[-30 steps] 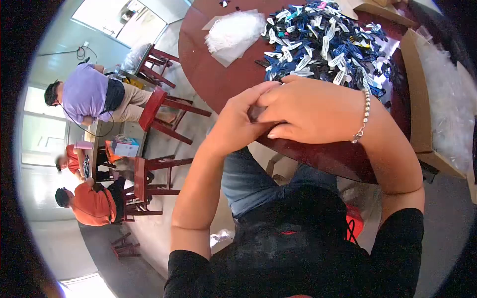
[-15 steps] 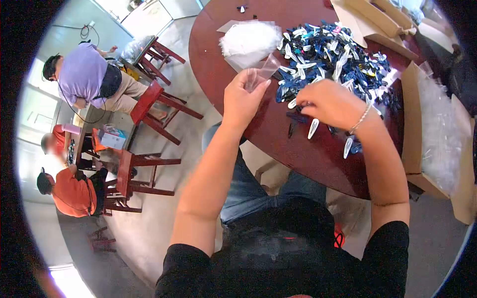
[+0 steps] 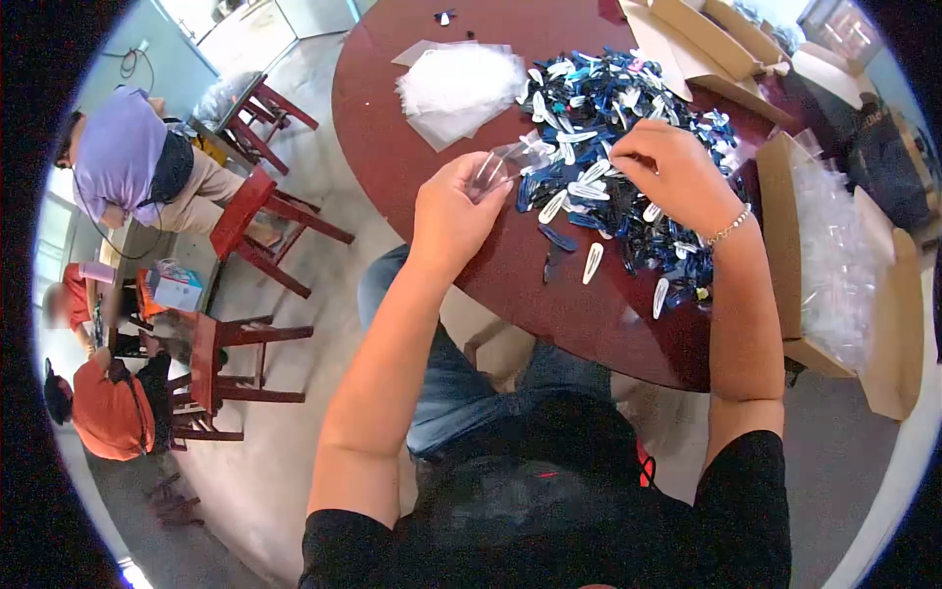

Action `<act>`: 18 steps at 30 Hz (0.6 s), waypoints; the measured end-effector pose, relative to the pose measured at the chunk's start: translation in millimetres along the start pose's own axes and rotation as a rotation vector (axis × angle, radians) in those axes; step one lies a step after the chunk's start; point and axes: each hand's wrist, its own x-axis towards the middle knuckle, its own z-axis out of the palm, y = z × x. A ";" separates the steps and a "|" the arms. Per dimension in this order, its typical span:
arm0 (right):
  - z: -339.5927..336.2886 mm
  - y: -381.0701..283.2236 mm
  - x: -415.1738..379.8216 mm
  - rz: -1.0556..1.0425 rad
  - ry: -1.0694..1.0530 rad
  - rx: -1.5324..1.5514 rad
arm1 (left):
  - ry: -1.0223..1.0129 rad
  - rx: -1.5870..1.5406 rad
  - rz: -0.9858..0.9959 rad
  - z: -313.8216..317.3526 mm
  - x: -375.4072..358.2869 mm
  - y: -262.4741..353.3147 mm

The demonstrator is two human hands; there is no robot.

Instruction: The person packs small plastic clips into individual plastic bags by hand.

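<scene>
My left hand [image 3: 454, 211] pinches a small clear plastic bag [image 3: 494, 173] between thumb and fingers, above the near left edge of the pile. My right hand [image 3: 677, 177] is over the pile of hair clips [image 3: 589, 108], its fingers curled together; whether a clip is between them is too small to tell. The clips are white, navy and black, heaped on the dark red round table [image 3: 392, 162]. A few lie apart near the table's front, among them a white clip [image 3: 593, 263]. Behind my left hand lies a stack of clear bags [image 3: 459, 86].
An open cardboard box [image 3: 778, 231] of clear plastic packages stands at the right, another cardboard box [image 3: 721, 49] at the back right. On the left, several people sit by a table, one in a purple shirt [image 3: 123, 147], near red stools [image 3: 240, 211].
The whole view has shifted, with the table and people now further left. My right hand has risen and moved back over the pile. My left hand still holds the bag.
</scene>
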 end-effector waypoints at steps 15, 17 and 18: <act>29.6 -30.7 -48.4 0.055 -0.177 -0.084 | -0.016 0.143 0.104 -0.7 -7.8 10.2; 29.4 -29.0 -48.6 0.068 -0.195 -0.084 | -0.030 0.239 0.229 0.0 -10.1 7.1; 29.4 -28.4 -48.8 0.088 -0.224 -0.088 | -0.028 0.246 0.234 0.6 -10.6 6.6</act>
